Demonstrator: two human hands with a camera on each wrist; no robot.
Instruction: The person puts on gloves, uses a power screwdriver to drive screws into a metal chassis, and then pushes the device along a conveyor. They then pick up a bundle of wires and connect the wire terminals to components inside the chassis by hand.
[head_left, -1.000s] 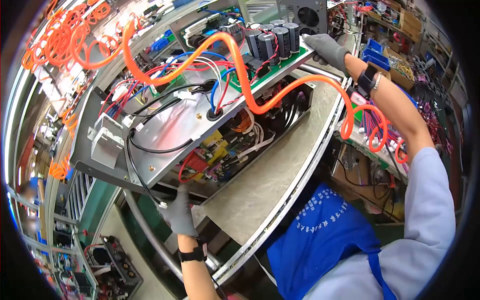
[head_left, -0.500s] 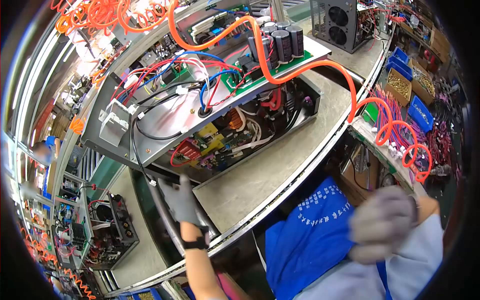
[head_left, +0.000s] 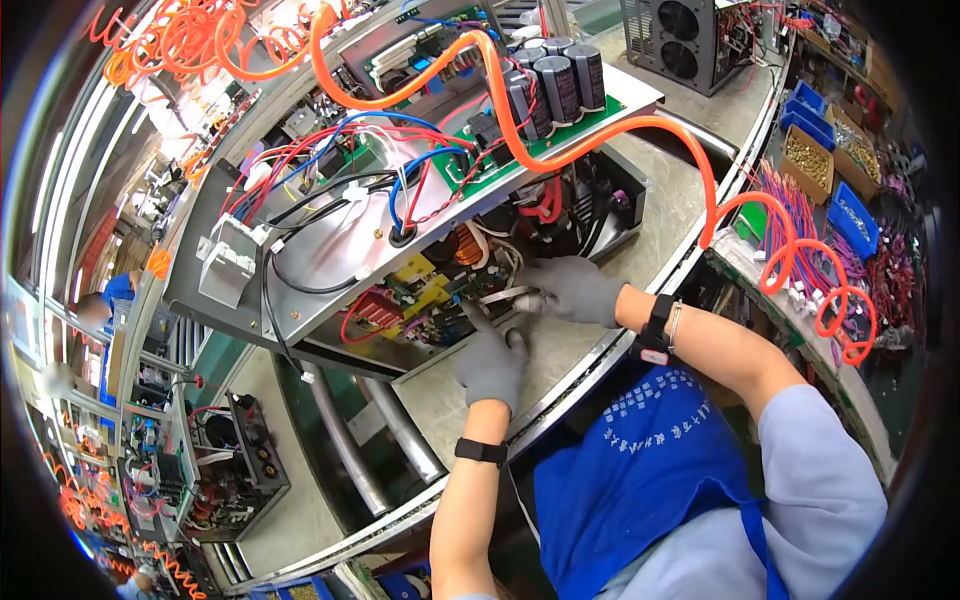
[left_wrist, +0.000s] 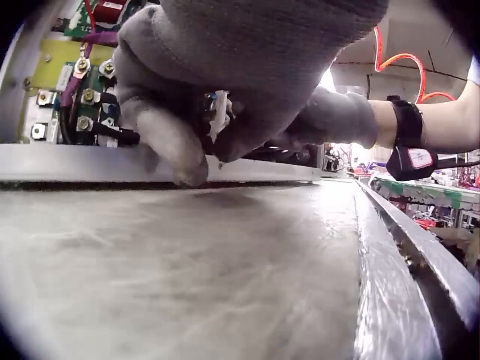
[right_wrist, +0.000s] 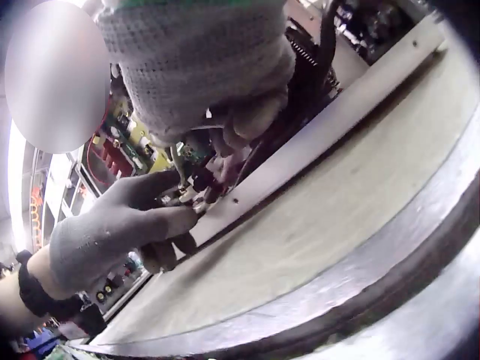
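The open metal chassis (head_left: 640,205) stands on the bench, its raised panel (head_left: 340,245) bearing wires and black capacitors (head_left: 556,92). Both gloved hands meet at its near side. My left hand (head_left: 492,370) reaches in at the front edge; in the left wrist view its curled fingers pinch a small white connector (left_wrist: 219,116). Beside it my right hand (head_left: 578,290) has its fingers curled round a white wire (head_left: 503,295). In the right wrist view, the left hand (right_wrist: 120,225) is below the right hand (right_wrist: 199,67); the right fingertips are partly hidden.
An orange coiled hose (head_left: 620,128) hangs across the panel. Another fan unit (head_left: 680,45) stands at the back, and an open unit (head_left: 235,450) at the left. Metal rollers (head_left: 345,440) lie near the bench edge. Bins (head_left: 852,222) and wire bundles (head_left: 790,235) are at the right.
My right hand has come from in front of the apron to the chassis's near side. My left hand has moved right, from above the rollers to the chassis edge, and now pinches the connector.
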